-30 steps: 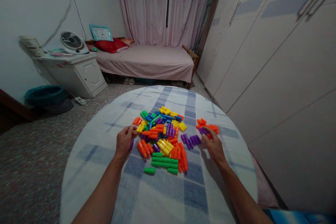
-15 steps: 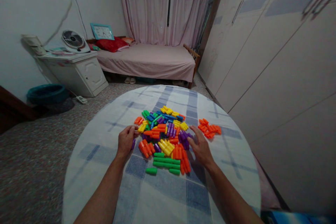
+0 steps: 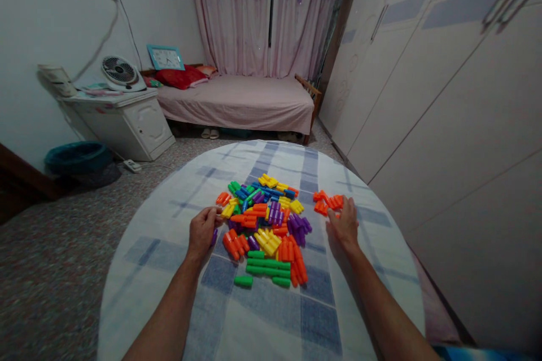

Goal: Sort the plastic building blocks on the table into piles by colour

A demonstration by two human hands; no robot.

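A pile of bright plastic peg-shaped building blocks (image 3: 267,241) lies mid-table, in green, orange, yellow, purple and blue. At its left edge, my left hand (image 3: 202,232) rests with fingers curled together beside yellow blocks (image 3: 229,208). A purple block (image 3: 214,237) shows partly by its palm; whatever the fingertips hold is hidden. My right hand (image 3: 345,227) is over a separate group of orange blocks (image 3: 326,202), thumb and fingers apart, covering part of the group. Purple blocks (image 3: 298,229) lie at the pile's right side. Green blocks (image 3: 268,267) line up at the near side.
The round table wears a checked blue-and-white cloth (image 3: 262,327). Beyond it stands a bed (image 3: 241,98) with a pink sheet. At the left are a white cabinet (image 3: 148,130) with a fan (image 3: 121,72) and a teal bin (image 3: 78,157). Wardrobe doors (image 3: 444,124) line the right.
My right hand has moved right, from the purple blocks to the separate orange group, and now covers part of it. My left hand has stayed at the pile's left edge.
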